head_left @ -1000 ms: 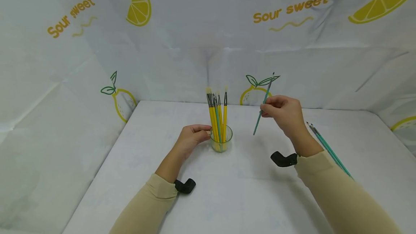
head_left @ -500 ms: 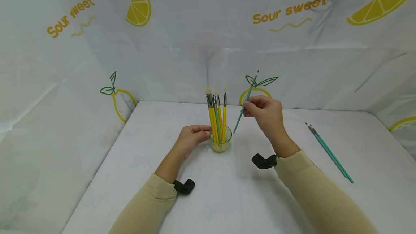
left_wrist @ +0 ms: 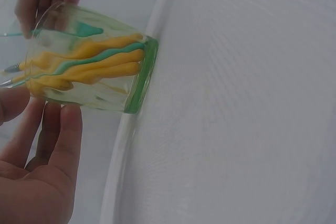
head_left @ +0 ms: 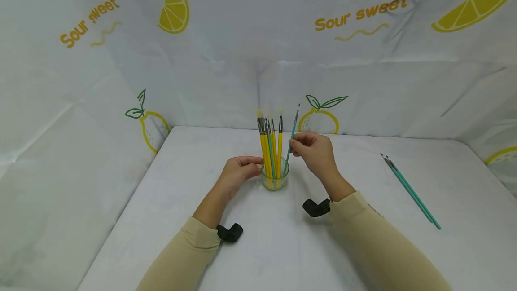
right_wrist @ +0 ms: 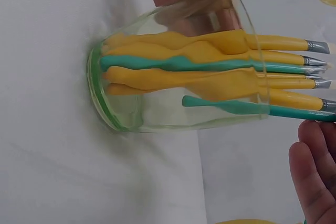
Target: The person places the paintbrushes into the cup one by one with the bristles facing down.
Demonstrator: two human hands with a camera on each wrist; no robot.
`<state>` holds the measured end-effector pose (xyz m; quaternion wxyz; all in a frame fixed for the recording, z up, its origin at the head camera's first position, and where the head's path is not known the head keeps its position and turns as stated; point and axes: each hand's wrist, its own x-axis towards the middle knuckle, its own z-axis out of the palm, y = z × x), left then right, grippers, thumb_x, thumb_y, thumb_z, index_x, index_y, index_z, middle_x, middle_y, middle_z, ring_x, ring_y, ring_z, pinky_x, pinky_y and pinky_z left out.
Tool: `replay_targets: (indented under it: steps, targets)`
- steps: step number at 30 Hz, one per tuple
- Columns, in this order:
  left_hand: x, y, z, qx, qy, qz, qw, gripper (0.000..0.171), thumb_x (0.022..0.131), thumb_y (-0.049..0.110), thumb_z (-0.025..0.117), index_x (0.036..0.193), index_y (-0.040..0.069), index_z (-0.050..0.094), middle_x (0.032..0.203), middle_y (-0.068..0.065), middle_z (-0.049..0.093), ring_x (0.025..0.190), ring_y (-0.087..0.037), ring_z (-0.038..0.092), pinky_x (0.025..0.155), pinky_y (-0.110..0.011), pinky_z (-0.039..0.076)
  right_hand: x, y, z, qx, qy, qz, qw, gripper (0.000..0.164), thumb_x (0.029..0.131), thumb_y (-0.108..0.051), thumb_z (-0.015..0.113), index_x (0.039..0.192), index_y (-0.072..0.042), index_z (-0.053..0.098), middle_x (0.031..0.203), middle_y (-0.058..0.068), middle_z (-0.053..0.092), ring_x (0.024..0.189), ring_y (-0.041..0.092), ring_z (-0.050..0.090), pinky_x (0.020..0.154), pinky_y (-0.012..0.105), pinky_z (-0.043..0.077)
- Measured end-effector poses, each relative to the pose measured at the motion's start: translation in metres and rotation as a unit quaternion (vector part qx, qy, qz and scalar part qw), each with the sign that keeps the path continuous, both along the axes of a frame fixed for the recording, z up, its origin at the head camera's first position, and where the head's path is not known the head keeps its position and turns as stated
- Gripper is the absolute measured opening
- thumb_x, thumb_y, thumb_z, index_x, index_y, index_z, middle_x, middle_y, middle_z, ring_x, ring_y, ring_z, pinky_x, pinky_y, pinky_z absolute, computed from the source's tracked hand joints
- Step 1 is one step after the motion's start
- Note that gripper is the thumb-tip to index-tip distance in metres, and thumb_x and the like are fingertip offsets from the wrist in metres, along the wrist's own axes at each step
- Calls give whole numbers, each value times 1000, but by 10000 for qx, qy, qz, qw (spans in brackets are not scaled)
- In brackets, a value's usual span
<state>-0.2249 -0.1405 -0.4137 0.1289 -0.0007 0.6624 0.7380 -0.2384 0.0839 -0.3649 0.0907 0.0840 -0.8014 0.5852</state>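
A clear greenish glass (head_left: 274, 184) stands upright on the table, holding several yellow paintbrushes (head_left: 279, 147) and a teal one, bristles up. At its left side, my left hand (head_left: 238, 173) holds the glass near the rim with thumb and fingers. My right hand (head_left: 317, 152) pinches a thin teal paintbrush (head_left: 293, 127) around its handle, dark tip upward. The lower end of that paintbrush is inside the glass, above its base, as the right wrist view shows at the teal handle (right_wrist: 226, 104). In the left wrist view the left fingers (left_wrist: 68, 129) touch the glass wall.
Two more teal paintbrushes (head_left: 412, 192) lie side by side on the white table (head_left: 266, 246), to the right of my right arm. Behind the table hangs a white sheet (head_left: 242, 35) printed with lemons and lettering. A black device (head_left: 317, 208) is strapped at each wrist.
My right hand has moved left and then down with the teal paintbrush, whose lower end has passed into the glass. The brush stands more upright. My left hand stays at the glass.
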Motion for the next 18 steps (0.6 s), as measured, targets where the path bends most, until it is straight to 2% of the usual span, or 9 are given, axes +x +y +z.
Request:
replay_targets:
  steps: [10,18]
  targets:
    - [0,0,-1,-9,96,30,9999,26,85,5,62,109,-2,68,114,-11,65,101,-25,64,90,-32,53,4,-11,-13,982,75,0,9951,18,86,-26,66,95,-12,71,84,1,70,74,15,63,66,31,55]
    - [1,-1,-1,-164,223,-3,9996,25,84,7,61,107,1,69,111,-10,67,98,-21,65,89,-32,53,6,-13,-18,1170,-45,57,9931,18,87,-30,65,98,-17,71,90,-3,70,82,14,62,70,31,54]
